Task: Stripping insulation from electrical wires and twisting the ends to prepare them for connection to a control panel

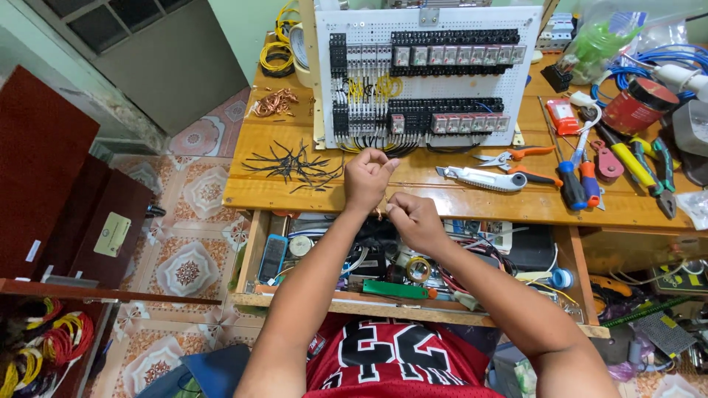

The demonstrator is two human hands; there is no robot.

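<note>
I pinched a thin wire [380,214] between my closed left hand [366,179] and right hand [413,219], just at six o'clock of the white relay panel [428,74], judging that short, taut, steady fingertip grips suited it best.

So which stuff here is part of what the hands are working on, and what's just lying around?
In use: left hand, right hand, small wire piece between them, white relay panel, cut black wires.
Lying about: utility knife, orange-handled snips, screwdrivers, red tin.
</note>
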